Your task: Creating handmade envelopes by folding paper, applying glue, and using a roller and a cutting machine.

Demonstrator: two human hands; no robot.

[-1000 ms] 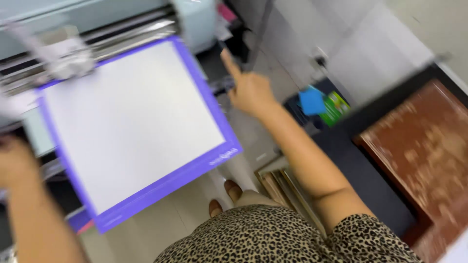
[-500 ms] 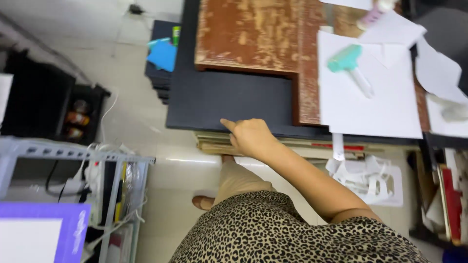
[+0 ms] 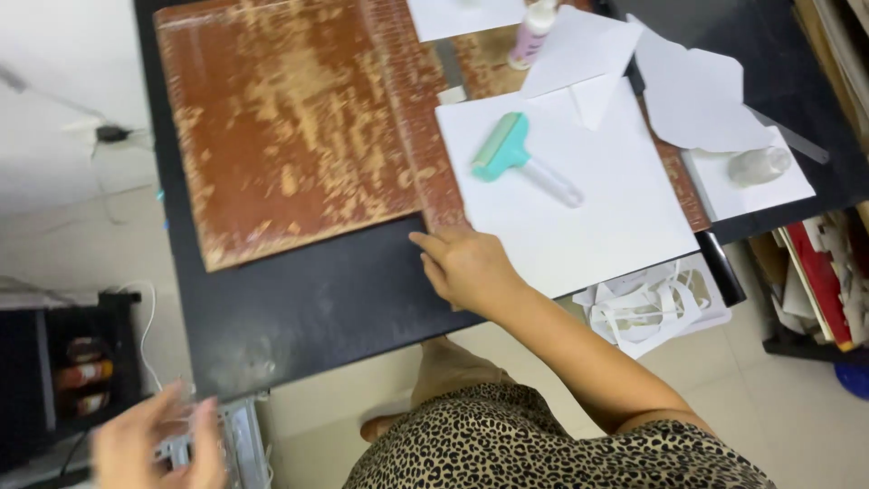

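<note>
Right hand (image 3: 471,267) rests on the black table (image 3: 317,308), fingers loosely extended, holding nothing, touching the near corner of a large white sheet (image 3: 579,190). A teal roller (image 3: 511,154) lies on that sheet, at 1 o'clock from the hand. Left hand (image 3: 158,444), blurred at 8 o'clock, fingers spread, empty. A worn brown board (image 3: 290,127) lies at 11 o'clock.

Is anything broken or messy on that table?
Yes. The brown board on the black table is badly worn, its coating scraped off in pale patches. Cut paper scraps lie tangled in a pile at the table's near right edge, and loose white sheets lie crooked, overlapping each other.
</note>
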